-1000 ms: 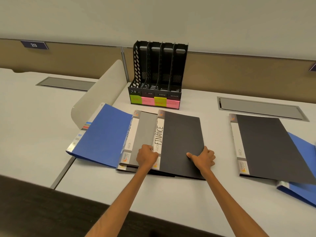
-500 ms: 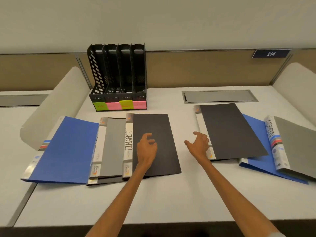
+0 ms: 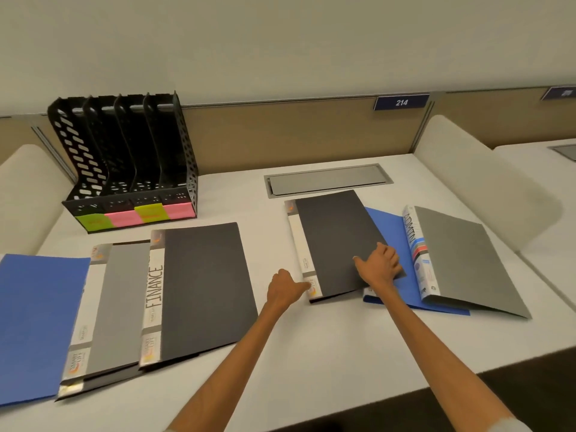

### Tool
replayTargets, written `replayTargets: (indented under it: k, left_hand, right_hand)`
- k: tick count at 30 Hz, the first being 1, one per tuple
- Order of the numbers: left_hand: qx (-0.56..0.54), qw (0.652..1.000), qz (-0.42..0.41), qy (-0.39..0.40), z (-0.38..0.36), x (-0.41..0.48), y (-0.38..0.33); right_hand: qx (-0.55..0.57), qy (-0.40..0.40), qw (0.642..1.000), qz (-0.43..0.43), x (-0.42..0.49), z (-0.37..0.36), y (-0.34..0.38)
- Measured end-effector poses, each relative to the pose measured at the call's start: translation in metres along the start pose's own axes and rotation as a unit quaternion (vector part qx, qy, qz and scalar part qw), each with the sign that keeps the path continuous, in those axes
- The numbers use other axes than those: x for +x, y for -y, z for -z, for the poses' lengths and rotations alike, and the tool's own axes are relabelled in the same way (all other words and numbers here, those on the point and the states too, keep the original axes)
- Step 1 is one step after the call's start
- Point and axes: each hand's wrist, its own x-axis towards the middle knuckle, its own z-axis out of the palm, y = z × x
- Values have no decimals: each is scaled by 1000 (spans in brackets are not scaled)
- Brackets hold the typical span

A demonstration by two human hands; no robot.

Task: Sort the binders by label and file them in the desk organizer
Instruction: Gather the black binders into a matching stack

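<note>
Binders are lying flat in two groups on the white tabletop (image 3: 311, 363).

Left group: a blue binder (image 3: 37, 322) is sitting at the far left. A light grey binder (image 3: 124, 307) is lying beside it, and the dark FINANCE binder (image 3: 202, 291) is overlapping the grey one's right side.

Right group: a plain dark binder (image 3: 336, 238) is resting on a second blue binder (image 3: 389, 241), and the grey ADMIN binder (image 3: 464, 263) is covering that blue one's right part.

Hands: the right hand (image 3: 378, 266) is gripping the plain dark binder's right edge near its front corner, thumb on the cover and fingers curling over the edge. The left hand (image 3: 285, 289) is touching the near end of that binder's spine; whether it is gripping cannot be told.

Black desk organizer (image 3: 124, 169): it is standing at the back left with four upright slots, well apart from both hands. Green and pink sticky labels (image 3: 137, 216) are running along its front.

Also showing: a grey cable hatch (image 3: 327, 182) and a number plate (image 3: 401, 102) reading 214
</note>
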Motion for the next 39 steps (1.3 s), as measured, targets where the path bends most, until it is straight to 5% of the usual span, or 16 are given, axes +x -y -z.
replayTargets:
  k: [14, 21, 30, 39]
  left_hand:
    - [-286, 953, 99, -18, -39, 27, -34]
    - [-369, 926, -30, -77, -22, 12, -89]
    - [-323, 917, -172, -158, 6, 0, -149]
    - [-306, 913, -208, -169, 27, -4, -163]
  right_hand:
    - [115, 77, 990, -20, 44, 12, -49]
    - [239, 100, 966, 7, 57, 12, -46]
    - [327, 141, 934, 29, 68, 22, -12]
    - [344, 146, 927, 17, 66, 28, 11]
